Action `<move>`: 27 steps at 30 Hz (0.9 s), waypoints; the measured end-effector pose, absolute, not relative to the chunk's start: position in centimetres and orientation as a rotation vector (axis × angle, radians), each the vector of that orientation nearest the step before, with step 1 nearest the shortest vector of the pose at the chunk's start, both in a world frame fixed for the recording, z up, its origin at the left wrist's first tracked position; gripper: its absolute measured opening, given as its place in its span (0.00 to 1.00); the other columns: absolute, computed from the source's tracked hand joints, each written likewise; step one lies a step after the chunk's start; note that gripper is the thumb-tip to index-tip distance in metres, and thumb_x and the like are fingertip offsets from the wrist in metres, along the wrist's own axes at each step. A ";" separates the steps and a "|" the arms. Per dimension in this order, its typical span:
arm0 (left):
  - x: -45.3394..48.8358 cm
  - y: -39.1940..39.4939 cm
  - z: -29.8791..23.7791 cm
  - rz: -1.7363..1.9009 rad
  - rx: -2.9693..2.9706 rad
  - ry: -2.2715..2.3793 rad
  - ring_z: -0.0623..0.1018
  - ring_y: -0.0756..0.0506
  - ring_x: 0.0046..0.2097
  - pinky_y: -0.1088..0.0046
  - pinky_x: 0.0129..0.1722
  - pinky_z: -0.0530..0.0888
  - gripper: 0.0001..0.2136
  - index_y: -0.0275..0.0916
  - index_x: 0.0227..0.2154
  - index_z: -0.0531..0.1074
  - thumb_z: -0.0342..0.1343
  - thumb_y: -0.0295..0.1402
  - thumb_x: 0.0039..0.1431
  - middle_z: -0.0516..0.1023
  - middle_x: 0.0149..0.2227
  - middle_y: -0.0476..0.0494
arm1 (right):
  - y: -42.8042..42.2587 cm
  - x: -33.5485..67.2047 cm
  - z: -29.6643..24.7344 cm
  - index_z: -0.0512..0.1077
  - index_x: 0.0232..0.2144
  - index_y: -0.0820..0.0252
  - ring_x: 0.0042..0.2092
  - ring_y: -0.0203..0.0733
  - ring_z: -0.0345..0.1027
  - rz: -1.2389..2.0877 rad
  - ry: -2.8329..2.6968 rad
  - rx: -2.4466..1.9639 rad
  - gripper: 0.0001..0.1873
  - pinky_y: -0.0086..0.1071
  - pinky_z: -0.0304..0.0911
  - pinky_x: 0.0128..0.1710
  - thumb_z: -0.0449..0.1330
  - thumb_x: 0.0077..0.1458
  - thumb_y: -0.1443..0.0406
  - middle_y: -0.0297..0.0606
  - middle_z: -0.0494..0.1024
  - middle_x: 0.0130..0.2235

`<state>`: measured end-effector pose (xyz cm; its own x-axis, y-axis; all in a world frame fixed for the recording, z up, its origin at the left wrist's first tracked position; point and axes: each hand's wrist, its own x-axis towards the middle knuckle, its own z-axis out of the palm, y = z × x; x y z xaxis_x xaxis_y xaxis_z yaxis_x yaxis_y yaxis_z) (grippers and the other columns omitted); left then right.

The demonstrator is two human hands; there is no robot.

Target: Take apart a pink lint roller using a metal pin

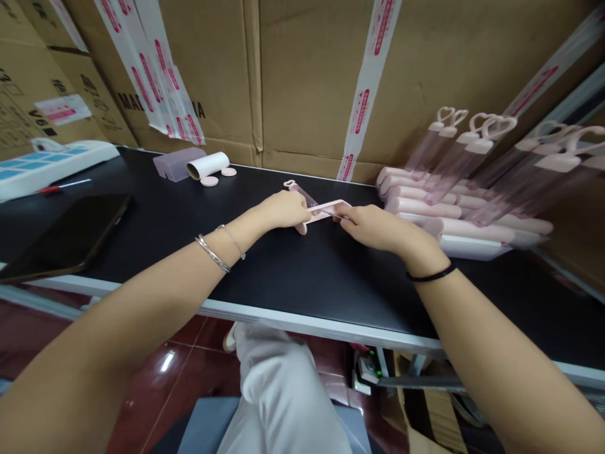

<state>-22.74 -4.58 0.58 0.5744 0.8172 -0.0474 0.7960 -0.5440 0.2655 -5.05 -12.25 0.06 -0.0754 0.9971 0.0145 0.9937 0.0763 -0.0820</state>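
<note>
Both hands meet over the black table [293, 277] on a small pink plastic piece [326, 210]. My left hand [280, 210] is closed around its left end. My right hand [371, 226] pinches its right end with curled fingers. Behind the left hand a clear tube with a pink heart-shaped cap [297, 189] pokes up; I cannot tell whether it is joined to the pink piece. To the right lies a stack of pink parts [439, 211] with several clear heart-capped tubes [472, 151] leaning on top of it.
Cardboard boxes [307, 82] with pink-and-white tape wall off the back. At the back left lie a white cardboard roll [207, 165], a purple block [178, 162] and two pink discs [209, 181]. A dark tablet [66, 234] and a white-blue power strip [51, 162] are at the left.
</note>
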 end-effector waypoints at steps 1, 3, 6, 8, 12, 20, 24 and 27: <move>-22.8 -4.4 0.6 0.146 2.459 1.326 0.78 0.46 0.33 0.74 0.30 0.70 0.06 0.36 0.27 0.73 0.52 0.30 0.52 0.80 0.31 0.41 | -12.4 -5.3 0.1 0.69 0.51 0.56 0.39 0.50 0.72 0.007 -2.248 -2.066 0.19 0.35 0.57 0.35 0.48 0.60 0.66 0.46 0.79 0.42; -23.4 -3.9 0.7 0.237 2.148 1.198 0.79 0.46 0.33 0.74 0.31 0.72 0.04 0.35 0.29 0.70 0.50 0.25 0.51 0.79 0.34 0.39 | -12.9 -6.0 0.3 0.67 0.52 0.56 0.38 0.49 0.72 -0.115 -2.195 -1.996 0.19 0.34 0.57 0.35 0.47 0.61 0.64 0.45 0.79 0.41; -24.1 -3.7 0.8 0.423 1.643 0.891 0.79 0.48 0.31 0.73 0.33 0.75 0.07 0.34 0.32 0.66 0.51 0.21 0.50 0.78 0.31 0.41 | -13.5 -6.8 0.8 0.65 0.52 0.58 0.37 0.47 0.71 -0.220 -2.099 -1.922 0.19 0.33 0.56 0.35 0.44 0.63 0.62 0.44 0.79 0.38; -23.9 -3.9 0.5 0.522 1.479 0.769 0.77 0.50 0.28 0.73 0.33 0.75 0.08 0.35 0.33 0.65 0.52 0.19 0.49 0.76 0.26 0.46 | -13.7 -7.1 1.0 0.66 0.49 0.58 0.36 0.47 0.71 -0.238 -2.081 -1.917 0.19 0.32 0.56 0.34 0.41 0.64 0.60 0.44 0.78 0.36; -22.8 -4.3 -0.7 0.522 1.428 0.763 0.75 0.50 0.25 0.73 0.29 0.74 0.03 0.34 0.33 0.67 0.51 0.24 0.56 0.72 0.20 0.49 | -13.5 -7.1 0.9 0.69 0.41 0.58 0.34 0.46 0.71 -0.295 -2.062 -2.023 0.17 0.31 0.52 0.31 0.42 0.63 0.61 0.44 0.77 0.34; -22.9 -4.1 -1.1 0.398 1.460 0.738 0.77 0.51 0.28 0.75 0.32 0.73 0.08 0.32 0.26 0.68 0.61 0.30 0.54 0.74 0.24 0.47 | -13.5 -7.0 0.8 0.70 0.36 0.58 0.32 0.44 0.69 -0.381 -2.054 -2.083 0.13 0.31 0.50 0.30 0.46 0.58 0.63 0.42 0.76 0.31; -22.8 -4.3 -1.0 0.463 1.444 0.788 0.73 0.54 0.22 0.78 0.25 0.68 0.07 0.34 0.25 0.66 0.56 0.28 0.59 0.70 0.21 0.51 | -13.6 -7.0 1.0 0.70 0.35 0.58 0.31 0.43 0.69 -0.356 -2.070 -2.068 0.12 0.31 0.50 0.30 0.47 0.57 0.65 0.41 0.76 0.31; -22.6 -4.5 -0.9 0.516 1.444 0.807 0.70 0.54 0.19 0.80 0.20 0.63 0.09 0.34 0.26 0.66 0.52 0.31 0.62 0.66 0.18 0.52 | -13.7 -7.1 1.1 0.71 0.34 0.59 0.32 0.43 0.69 -0.340 -2.104 -2.087 0.14 0.31 0.49 0.29 0.45 0.59 0.65 0.42 0.77 0.31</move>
<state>-22.65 -4.48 -0.91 0.6453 0.7444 -0.1717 0.1570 0.0908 0.9834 -7.06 -13.71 1.06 -0.0143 0.9628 0.2700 0.9988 0.0012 0.0489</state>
